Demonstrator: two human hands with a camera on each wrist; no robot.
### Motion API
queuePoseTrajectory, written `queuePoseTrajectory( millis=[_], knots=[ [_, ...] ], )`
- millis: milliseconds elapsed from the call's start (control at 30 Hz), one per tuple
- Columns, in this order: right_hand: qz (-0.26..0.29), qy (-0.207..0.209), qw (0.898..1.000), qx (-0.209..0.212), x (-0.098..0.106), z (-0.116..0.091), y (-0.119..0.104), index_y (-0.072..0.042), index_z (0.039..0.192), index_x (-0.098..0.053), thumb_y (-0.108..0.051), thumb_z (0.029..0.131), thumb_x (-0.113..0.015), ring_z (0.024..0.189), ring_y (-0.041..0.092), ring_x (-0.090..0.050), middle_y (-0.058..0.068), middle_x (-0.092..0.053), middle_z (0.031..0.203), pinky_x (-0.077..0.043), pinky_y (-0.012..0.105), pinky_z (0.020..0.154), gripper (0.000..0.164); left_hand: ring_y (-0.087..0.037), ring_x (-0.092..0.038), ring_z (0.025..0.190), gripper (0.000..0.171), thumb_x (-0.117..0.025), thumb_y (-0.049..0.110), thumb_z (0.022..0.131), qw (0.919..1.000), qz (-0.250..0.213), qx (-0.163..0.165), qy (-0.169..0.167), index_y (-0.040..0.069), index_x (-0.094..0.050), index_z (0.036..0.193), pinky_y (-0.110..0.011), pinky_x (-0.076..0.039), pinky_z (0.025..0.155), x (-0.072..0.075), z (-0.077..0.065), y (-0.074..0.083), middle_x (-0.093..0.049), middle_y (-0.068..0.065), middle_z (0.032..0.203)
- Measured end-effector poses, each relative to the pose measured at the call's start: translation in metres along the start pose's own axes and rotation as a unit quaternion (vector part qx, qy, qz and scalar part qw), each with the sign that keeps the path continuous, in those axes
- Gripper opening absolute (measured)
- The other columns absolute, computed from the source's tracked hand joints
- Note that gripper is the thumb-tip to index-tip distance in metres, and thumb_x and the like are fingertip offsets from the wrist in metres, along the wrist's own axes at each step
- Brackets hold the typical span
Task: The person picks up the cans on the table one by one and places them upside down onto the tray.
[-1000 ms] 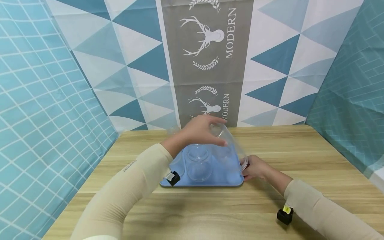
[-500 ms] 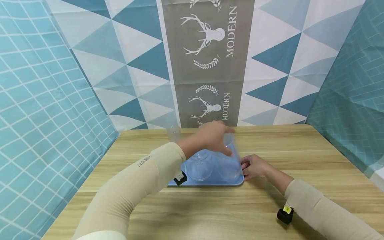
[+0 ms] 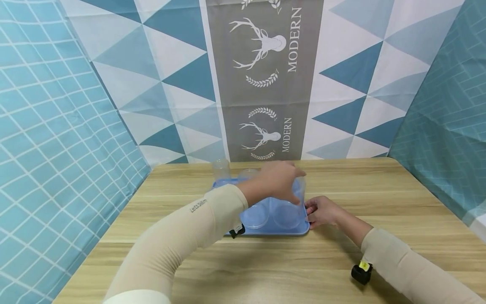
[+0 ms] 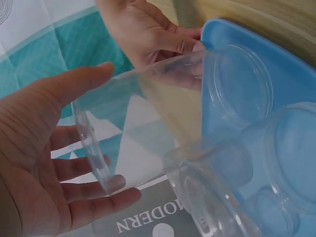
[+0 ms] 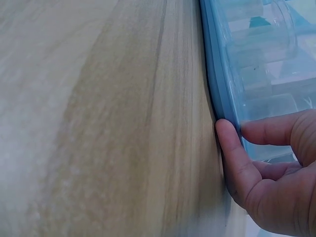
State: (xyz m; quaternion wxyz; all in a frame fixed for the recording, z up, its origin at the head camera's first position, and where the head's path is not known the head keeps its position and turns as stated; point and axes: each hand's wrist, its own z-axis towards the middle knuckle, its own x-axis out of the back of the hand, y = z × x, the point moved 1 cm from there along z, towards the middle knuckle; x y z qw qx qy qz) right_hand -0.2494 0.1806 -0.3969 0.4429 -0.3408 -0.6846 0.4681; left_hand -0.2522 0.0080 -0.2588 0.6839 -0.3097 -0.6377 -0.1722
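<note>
My left hand [image 3: 281, 181] curves round the upper end of a tall clear plastic cup [image 4: 148, 118], thumb on one side and fingers spread on the other. The cup's wide ringed end is down at the right corner of a blue tray [image 3: 265, 231]. With thumb and finger, my right hand [image 3: 322, 211] pinches the tray's right rim, as the right wrist view shows. Beside the held cup stands another clear cup [image 3: 254, 217], partly covered by my left forearm in the head view.
More clear cups stand toward the tray's back, one [image 3: 221, 169] at the far left corner. The tray lies on a wooden table [image 3: 235, 270]. Patterned cloth [image 3: 265, 84] hangs behind the table and at both sides.
My left hand has moved right and slightly down, and the cup with it has gone from leaning to nearly upright. My right hand has stayed at the tray's rim.
</note>
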Motion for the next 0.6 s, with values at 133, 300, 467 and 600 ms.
queuePoseTrajectory(
  millis=[133,300,467,600],
  knots=[
    [-0.004,-0.001,1.000,-0.002,0.000,0.000,-0.001,0.027,0.125,-0.041,0.020,0.077,-0.061,0.066,0.018,-0.061,0.013,-0.050,0.085,-0.060,0.036,0.065,0.052,-0.007,-0.056,0.108,0.078,-0.073,0.064,0.072,0.9998,0.013,-0.002,0.011,0.035,-0.051,0.142,-0.028,-0.047,0.057,-0.003,0.002,0.002,-0.059,0.010,0.125],
    [-0.010,0.003,1.000,0.003,-0.001,0.001,-0.001,0.027,0.125,-0.041,0.020,0.076,-0.061,0.065,0.018,-0.060,0.012,-0.049,0.084,-0.060,0.036,0.065,0.054,-0.011,-0.055,0.113,0.079,-0.070,0.064,0.076,0.9997,0.016,-0.008,0.019,0.031,-0.048,0.144,-0.030,-0.052,0.066,-0.006,0.000,0.002,-0.058,0.006,0.129],
    [-0.010,0.005,1.000,0.002,-0.001,0.000,-0.002,0.027,0.125,-0.040,0.019,0.076,-0.060,0.066,0.018,-0.060,0.012,-0.049,0.085,-0.060,0.037,0.065,0.053,-0.019,-0.051,0.123,0.085,-0.067,0.063,0.079,0.9995,-0.001,-0.012,0.028,0.022,-0.042,0.149,-0.035,-0.051,0.089,-0.008,-0.002,0.001,-0.054,-0.001,0.138],
    [-0.022,-0.008,1.000,0.001,0.002,-0.004,-0.004,0.027,0.130,-0.036,0.013,0.080,-0.055,0.070,0.017,-0.057,0.012,-0.050,0.088,-0.060,0.038,0.064,0.055,-0.025,-0.046,0.130,0.088,-0.065,0.064,0.081,0.9986,-0.029,-0.013,0.043,0.015,-0.040,0.149,-0.038,-0.043,0.103,-0.008,-0.009,-0.004,-0.048,-0.006,0.144]
  ],
)
